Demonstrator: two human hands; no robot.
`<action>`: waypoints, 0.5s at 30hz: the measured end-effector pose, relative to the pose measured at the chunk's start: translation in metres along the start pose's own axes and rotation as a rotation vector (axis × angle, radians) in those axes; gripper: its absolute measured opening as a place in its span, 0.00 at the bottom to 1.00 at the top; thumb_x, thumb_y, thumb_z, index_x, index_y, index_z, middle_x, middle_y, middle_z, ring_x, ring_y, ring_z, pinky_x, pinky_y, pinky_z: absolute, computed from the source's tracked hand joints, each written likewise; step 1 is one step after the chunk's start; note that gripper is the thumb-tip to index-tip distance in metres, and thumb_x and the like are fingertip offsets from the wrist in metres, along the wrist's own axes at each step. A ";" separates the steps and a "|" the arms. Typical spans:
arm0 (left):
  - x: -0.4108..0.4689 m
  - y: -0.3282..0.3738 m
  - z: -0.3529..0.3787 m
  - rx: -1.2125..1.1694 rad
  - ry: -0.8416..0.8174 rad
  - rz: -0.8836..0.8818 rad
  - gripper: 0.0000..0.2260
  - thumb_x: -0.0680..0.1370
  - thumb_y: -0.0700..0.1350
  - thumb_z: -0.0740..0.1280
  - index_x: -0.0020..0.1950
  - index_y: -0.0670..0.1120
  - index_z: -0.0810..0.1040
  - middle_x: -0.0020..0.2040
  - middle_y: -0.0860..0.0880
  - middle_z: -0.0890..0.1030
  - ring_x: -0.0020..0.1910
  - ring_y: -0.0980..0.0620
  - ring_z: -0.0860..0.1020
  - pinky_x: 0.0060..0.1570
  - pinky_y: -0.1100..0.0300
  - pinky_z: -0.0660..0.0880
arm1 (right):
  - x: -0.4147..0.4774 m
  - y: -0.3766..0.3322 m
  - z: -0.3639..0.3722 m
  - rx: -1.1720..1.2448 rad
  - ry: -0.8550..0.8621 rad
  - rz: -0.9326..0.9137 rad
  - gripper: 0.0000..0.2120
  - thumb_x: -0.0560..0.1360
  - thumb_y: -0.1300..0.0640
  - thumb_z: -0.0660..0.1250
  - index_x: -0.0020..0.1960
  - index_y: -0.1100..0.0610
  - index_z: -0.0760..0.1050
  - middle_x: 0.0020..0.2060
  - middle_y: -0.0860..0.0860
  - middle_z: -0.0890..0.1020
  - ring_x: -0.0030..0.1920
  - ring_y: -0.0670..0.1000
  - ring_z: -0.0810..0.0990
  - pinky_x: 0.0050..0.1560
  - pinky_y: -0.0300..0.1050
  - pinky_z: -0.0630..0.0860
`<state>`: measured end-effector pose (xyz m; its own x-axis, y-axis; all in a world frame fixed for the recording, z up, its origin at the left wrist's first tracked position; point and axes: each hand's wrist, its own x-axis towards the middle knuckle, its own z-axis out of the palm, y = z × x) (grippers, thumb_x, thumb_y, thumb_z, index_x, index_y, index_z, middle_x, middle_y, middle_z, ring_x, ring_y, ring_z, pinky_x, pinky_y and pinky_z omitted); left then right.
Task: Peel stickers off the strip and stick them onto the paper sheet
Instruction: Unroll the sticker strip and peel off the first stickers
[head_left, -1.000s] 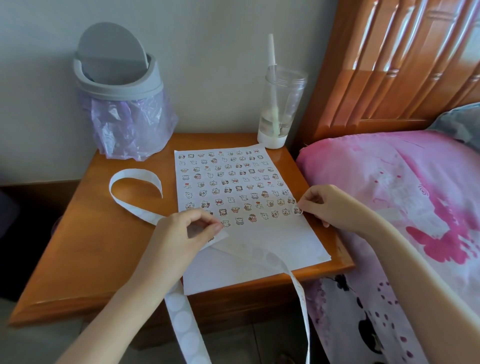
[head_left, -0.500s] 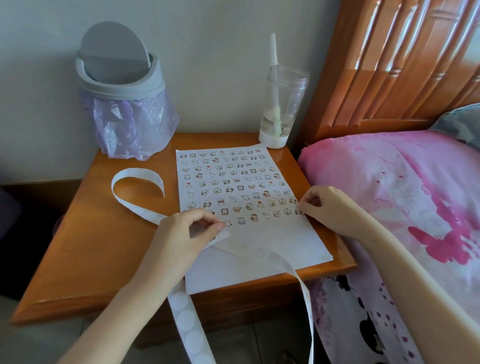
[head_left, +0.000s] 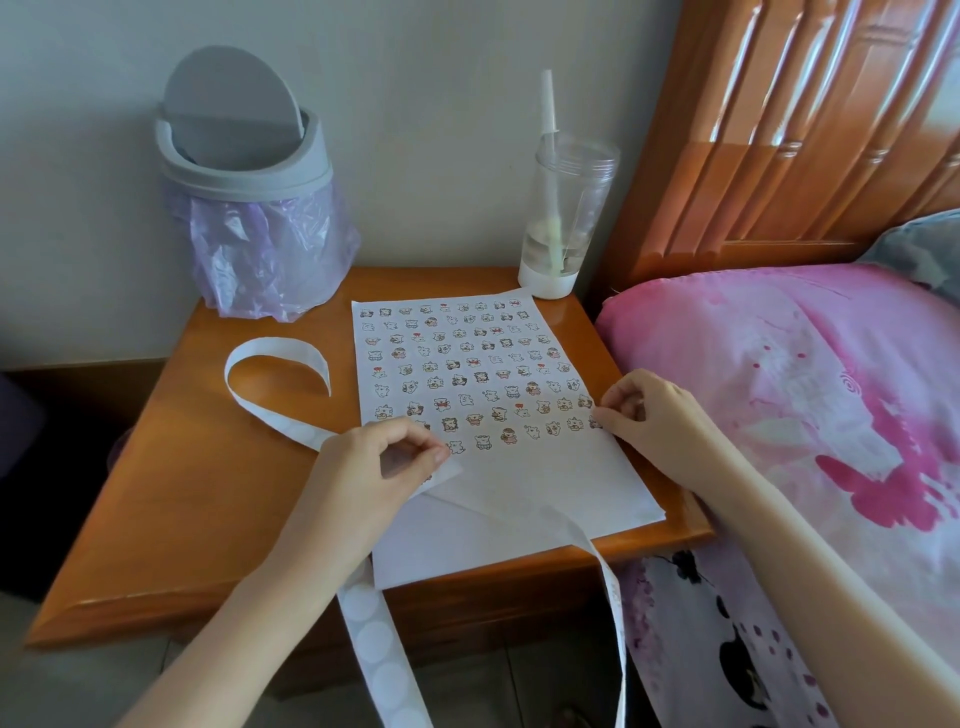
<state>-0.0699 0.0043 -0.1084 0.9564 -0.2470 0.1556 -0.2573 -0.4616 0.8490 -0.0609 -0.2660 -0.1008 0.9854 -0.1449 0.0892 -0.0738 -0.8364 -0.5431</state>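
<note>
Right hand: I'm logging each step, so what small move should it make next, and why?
Probably press the sticker at the row's right end flat. The right hand has its fingertips on it at the edge of the paper sheet, while the left hand pinches the strip, ready for the next peel.

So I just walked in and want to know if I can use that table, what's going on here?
A person is filling a sheet with stickers at a bedside table. The left hand pinches the strip, which loops across the table and hangs off its front edge. The right hand has its fingers at a sticker on the sheet's right edge, ending a row; pinching or pressing, I cannot tell. Rows cover most of the sheet; the near part is bare.
</note>
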 end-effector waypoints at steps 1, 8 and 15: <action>0.000 0.000 0.000 0.006 -0.002 0.005 0.07 0.73 0.44 0.71 0.41 0.57 0.79 0.38 0.60 0.81 0.44 0.69 0.77 0.41 0.79 0.71 | 0.000 0.002 0.000 0.022 0.024 0.005 0.09 0.73 0.53 0.69 0.49 0.54 0.71 0.37 0.48 0.76 0.35 0.44 0.73 0.34 0.32 0.68; 0.001 -0.001 0.000 0.005 0.001 0.013 0.06 0.73 0.44 0.71 0.41 0.56 0.80 0.39 0.60 0.82 0.45 0.68 0.77 0.42 0.79 0.71 | 0.001 0.004 0.001 0.157 0.026 0.037 0.10 0.72 0.51 0.70 0.48 0.55 0.74 0.39 0.49 0.78 0.38 0.47 0.75 0.38 0.35 0.71; 0.001 -0.001 0.000 0.011 0.002 0.012 0.06 0.73 0.44 0.71 0.42 0.55 0.80 0.39 0.60 0.81 0.45 0.70 0.77 0.42 0.79 0.71 | 0.001 0.003 0.004 0.091 0.028 0.006 0.06 0.72 0.55 0.70 0.45 0.54 0.74 0.36 0.52 0.78 0.33 0.45 0.72 0.35 0.35 0.69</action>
<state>-0.0689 0.0043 -0.1093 0.9536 -0.2507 0.1668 -0.2702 -0.4682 0.8413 -0.0595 -0.2669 -0.1060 0.9802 -0.1659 0.1082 -0.0645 -0.7840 -0.6173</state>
